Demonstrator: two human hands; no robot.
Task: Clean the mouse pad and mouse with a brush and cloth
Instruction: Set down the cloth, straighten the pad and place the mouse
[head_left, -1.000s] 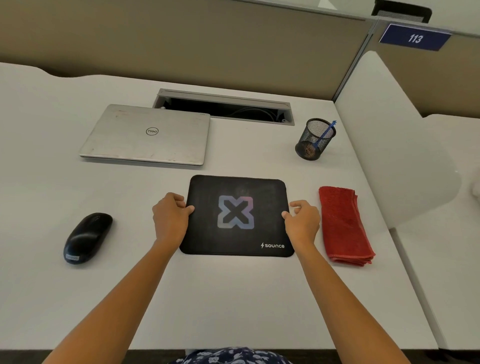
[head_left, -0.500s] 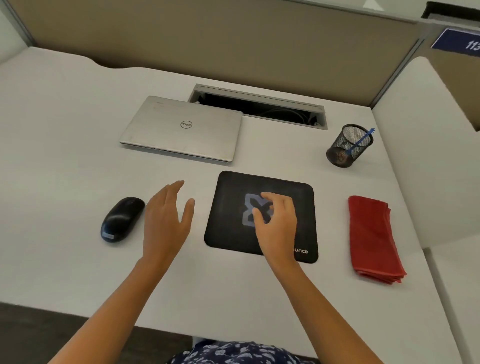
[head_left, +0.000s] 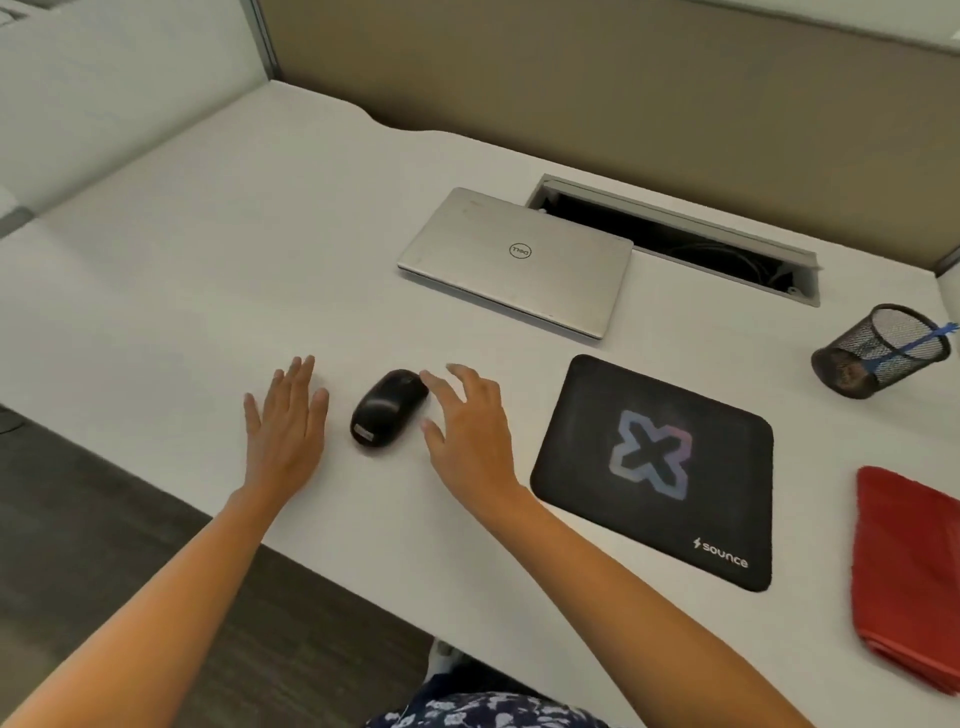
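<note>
A black computer mouse lies on the white desk between my two hands. My left hand is just left of it, fingers straight and spread, apart from the mouse. My right hand hovers at its right side with fingers loosely spread; a fingertip is at the mouse's far end, contact unclear. The black mouse pad with a coloured X lies flat to the right. A folded red cloth sits at the right edge. A blue brush sticks out of a mesh cup.
A shut silver laptop lies behind the mouse, with an open cable slot behind it. Partition walls stand at the back. The desk's front edge runs diagonally near my forearms, with dark floor beyond at the left.
Both hands left the mouse pad and moved left to either side of the mouse. The view swung left, so the pad and cloth now sit at the right.
</note>
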